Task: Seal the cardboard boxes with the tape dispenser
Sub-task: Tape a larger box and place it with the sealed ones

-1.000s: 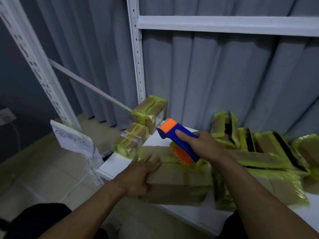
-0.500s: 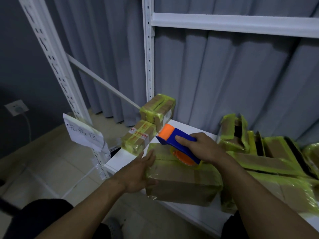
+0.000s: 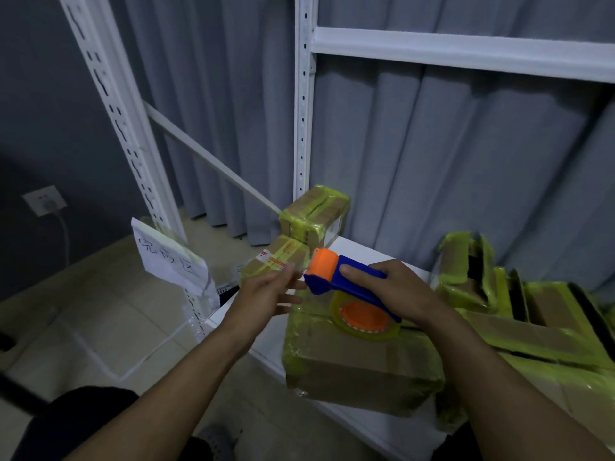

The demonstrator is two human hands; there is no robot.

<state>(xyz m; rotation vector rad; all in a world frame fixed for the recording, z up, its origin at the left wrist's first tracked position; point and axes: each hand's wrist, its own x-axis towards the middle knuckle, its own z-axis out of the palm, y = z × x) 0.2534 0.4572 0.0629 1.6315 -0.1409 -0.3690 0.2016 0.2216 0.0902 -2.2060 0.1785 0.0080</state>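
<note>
A cardboard box wrapped in yellow tape lies at the front edge of the white shelf. My right hand grips the blue handle of a tape dispenser with an orange roller and orange roll core, held just over the box top. My left hand is raised off the box, fingers loosely spread, its fingertips right beside the dispenser's orange front end. Whether they pinch the tape end is unclear.
Two small taped boxes are stacked at the shelf's far left corner. Several opened yellow-taped boxes crowd the right side. White rack posts rise behind; a paper label hangs on the left post. Grey curtain behind.
My left hand lifted off the box's left end and came up to the dispenser's front. The dispenser rose slightly and the view shifted closer.
</note>
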